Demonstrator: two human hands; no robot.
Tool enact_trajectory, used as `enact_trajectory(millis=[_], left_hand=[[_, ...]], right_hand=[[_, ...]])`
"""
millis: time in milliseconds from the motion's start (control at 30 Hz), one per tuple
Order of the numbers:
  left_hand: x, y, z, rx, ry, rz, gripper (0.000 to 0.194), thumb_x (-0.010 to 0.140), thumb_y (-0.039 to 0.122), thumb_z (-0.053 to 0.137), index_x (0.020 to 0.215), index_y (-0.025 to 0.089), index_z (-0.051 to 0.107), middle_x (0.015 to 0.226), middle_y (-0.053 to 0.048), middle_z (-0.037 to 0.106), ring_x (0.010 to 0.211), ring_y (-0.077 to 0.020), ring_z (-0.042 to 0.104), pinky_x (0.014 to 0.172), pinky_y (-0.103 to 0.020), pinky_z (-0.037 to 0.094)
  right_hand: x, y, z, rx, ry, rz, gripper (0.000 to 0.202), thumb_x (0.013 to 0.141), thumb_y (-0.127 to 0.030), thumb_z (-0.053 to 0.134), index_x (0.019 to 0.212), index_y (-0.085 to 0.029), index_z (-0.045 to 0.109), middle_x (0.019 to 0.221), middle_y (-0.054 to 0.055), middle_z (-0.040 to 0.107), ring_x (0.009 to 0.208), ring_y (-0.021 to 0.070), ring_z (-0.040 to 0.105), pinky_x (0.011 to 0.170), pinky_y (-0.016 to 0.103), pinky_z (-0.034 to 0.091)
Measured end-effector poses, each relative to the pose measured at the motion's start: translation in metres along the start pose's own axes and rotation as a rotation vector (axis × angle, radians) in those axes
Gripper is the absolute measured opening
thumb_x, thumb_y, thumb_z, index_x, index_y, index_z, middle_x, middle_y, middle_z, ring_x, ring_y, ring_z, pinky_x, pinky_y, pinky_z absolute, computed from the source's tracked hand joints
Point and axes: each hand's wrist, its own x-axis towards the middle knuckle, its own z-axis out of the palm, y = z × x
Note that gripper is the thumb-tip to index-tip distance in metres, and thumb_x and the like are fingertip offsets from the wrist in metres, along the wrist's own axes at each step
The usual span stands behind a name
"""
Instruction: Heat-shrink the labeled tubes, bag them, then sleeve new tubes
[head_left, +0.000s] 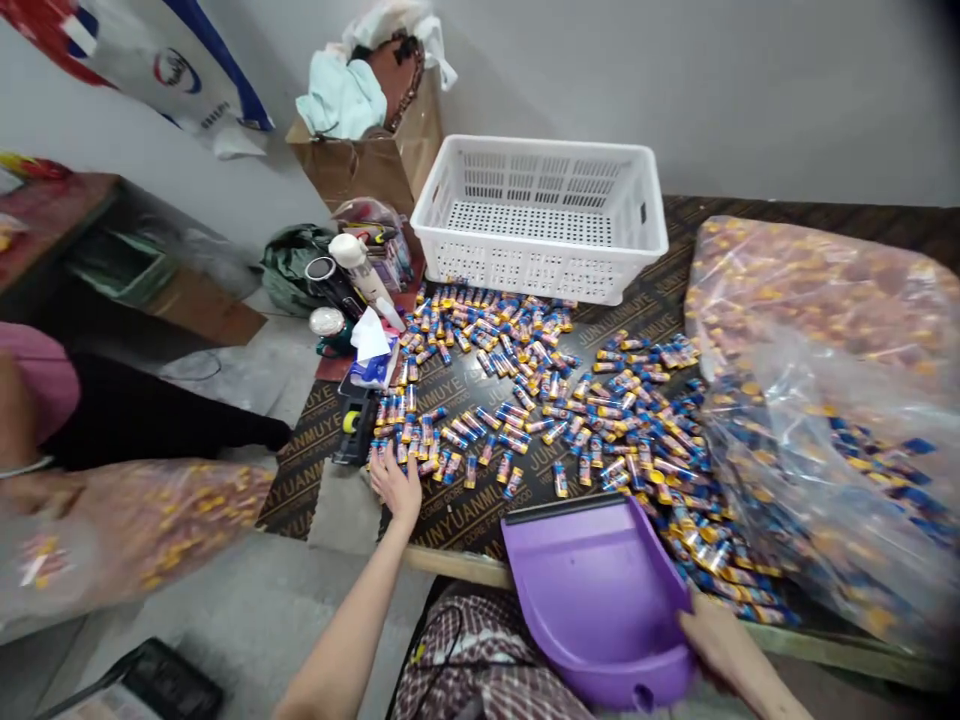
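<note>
A purple dustpan (600,590) is in my right hand (712,635), gripped at its right side, with its black-edged lip resting at the table's front edge. The pan holds nothing. My left hand (396,488) lies with fingers spread on the near left end of the small blue and yellow tubes (514,415). These tubes are scattered in a wide layer over the dark printed table (480,520), piled more thickly toward the right.
A white basket (536,255) stands at the back. Big clear bags of tubes (817,290) fill the right side. Bottles (356,262) and a black tape dispenser (355,428) stand left. A person in pink (45,375) handles another bag (180,520).
</note>
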Motion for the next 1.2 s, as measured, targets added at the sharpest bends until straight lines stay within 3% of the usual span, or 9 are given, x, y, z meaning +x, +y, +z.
enact_trajectory(millis=[100,233,367,533,667,833,1000,1100,1200], left_hand=[[0.023,-0.015,0.014,0.049,-0.057,0.064,0.056,0.089,0.047,0.037,0.136,0.016,0.037,0.141,-0.02,0.03,0.129,-0.0313,0.031,0.102,-0.048,0.029],[0.031,-0.006,0.029,0.048,-0.072,0.176,0.061,0.086,0.053,0.04,0.135,0.017,0.04,0.137,-0.021,0.035,0.126,-0.0343,0.033,0.099,-0.051,0.031],[0.021,0.014,0.036,0.018,-0.05,0.235,0.065,0.084,0.058,0.04,0.137,0.021,0.038,0.133,-0.02,0.036,0.122,-0.0336,0.036,0.097,-0.051,0.032],[0.014,0.046,0.047,-0.019,-0.12,0.302,0.064,0.085,0.057,0.038,0.139,0.022,0.035,0.132,-0.019,0.039,0.121,-0.0313,0.036,0.098,-0.049,0.03],[0.026,0.076,0.055,-0.011,-0.17,0.331,0.061,0.086,0.057,0.037,0.138,0.025,0.037,0.136,-0.017,0.037,0.124,-0.0321,0.034,0.099,-0.052,0.026],[0.052,0.113,0.056,-0.033,-0.266,0.477,0.053,0.087,0.055,0.036,0.129,0.025,0.049,0.126,-0.016,0.048,0.117,-0.0292,0.04,0.098,-0.049,0.027],[0.045,0.141,0.052,-0.076,-0.4,0.684,0.047,0.086,0.051,0.042,0.124,0.026,0.053,0.116,-0.012,0.053,0.111,-0.0268,0.044,0.099,-0.048,0.027],[0.01,0.145,0.045,-0.117,-0.521,0.796,0.052,0.085,0.048,0.045,0.132,0.027,0.044,0.111,-0.01,0.054,0.107,-0.0249,0.046,0.101,-0.048,0.026],[-0.026,0.141,0.032,-0.153,-0.658,0.873,0.065,0.082,0.045,0.051,0.141,0.031,0.027,0.113,-0.008,0.053,0.11,-0.0252,0.045,0.101,-0.049,0.027]], right_hand=[[0.015,-0.029,0.013,-0.165,0.088,-0.054,0.024,0.08,-0.022,0.034,0.092,-0.017,0.054,0.086,0.019,0.067,0.089,0.0323,0.066,0.08,0.042,0.048],[0.023,-0.059,0.028,-0.169,0.013,-0.028,0.042,0.084,-0.021,0.029,0.119,-0.006,0.047,0.094,0.022,0.067,0.09,0.0301,0.066,0.078,0.037,0.047],[0.023,-0.088,0.04,-0.109,0.007,0.006,0.052,0.084,-0.019,0.03,0.133,-0.004,0.035,0.098,0.021,0.067,0.095,0.0281,0.065,0.08,0.035,0.045],[0.023,-0.119,0.043,-0.089,0.067,0.056,0.055,0.084,-0.019,0.031,0.139,-0.011,0.03,0.108,0.019,0.064,0.101,0.0265,0.062,0.085,0.036,0.044],[0.031,-0.131,0.04,-0.013,0.113,0.06,0.058,0.084,-0.017,0.031,0.141,-0.011,0.027,0.109,0.02,0.063,0.104,0.0267,0.061,0.086,0.037,0.043],[0.044,-0.143,0.039,0.031,0.157,0.064,0.056,0.085,-0.017,0.03,0.141,-0.008,0.027,0.1,0.02,0.065,0.097,0.0272,0.063,0.084,0.037,0.043],[0.044,-0.136,0.057,0.129,0.168,0.046,0.058,0.085,-0.016,0.026,0.141,-0.003,0.022,0.1,0.02,0.065,0.097,0.0258,0.064,0.084,0.033,0.044],[0.042,-0.109,0.079,0.273,0.153,0.017,0.06,0.083,-0.017,0.023,0.141,0.001,0.021,0.099,0.019,0.066,0.096,0.0245,0.064,0.083,0.031,0.045],[0.042,-0.076,0.085,0.336,0.162,0.021,0.062,0.082,-0.029,0.031,0.139,-0.006,0.03,0.092,0.013,0.069,0.087,0.025,0.067,0.077,0.03,0.049]])
